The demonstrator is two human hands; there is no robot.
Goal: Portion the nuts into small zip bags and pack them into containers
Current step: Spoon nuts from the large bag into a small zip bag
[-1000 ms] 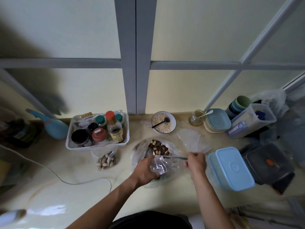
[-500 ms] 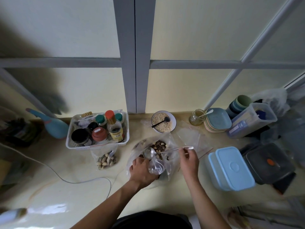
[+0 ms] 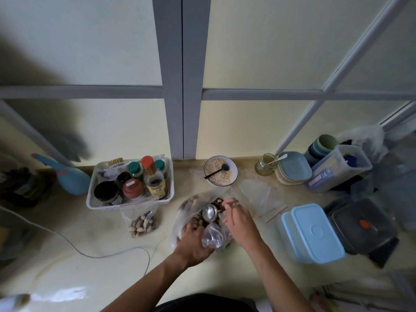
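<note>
At the centre of the pale counter, the small clear zip bag (image 3: 212, 235) is gripped at its left side by the left hand (image 3: 194, 242), fingers curled round the crumpled plastic. Just right of that grip, the right hand (image 3: 239, 221) pinches the handle of a shiny metal spoon (image 3: 209, 212), whose bowl hangs just above the small bag's mouth. Both hands sit inside the wide mouth of a large clear plastic bag (image 3: 182, 218), and brown nuts (image 3: 217, 202) show beyond the spoon, at the far side of that bag.

Well left of the grip lies a filled clear bag of pale shelled nuts (image 3: 142, 224), touching the front of a white plastic basket (image 3: 94, 199) packed with jars and bottles. Beyond the hands stands a white bowl of beige crumbs (image 3: 221, 171) with a black spoon in it. Flat empty zip bags (image 3: 263, 200) lie just right of the spoon hand. Further right stands a light blue lidded plastic container (image 3: 315, 233), and beside it a dark grey lidded box (image 3: 362, 228). A white cable (image 3: 74, 245) trails across the counter on the left.
</note>
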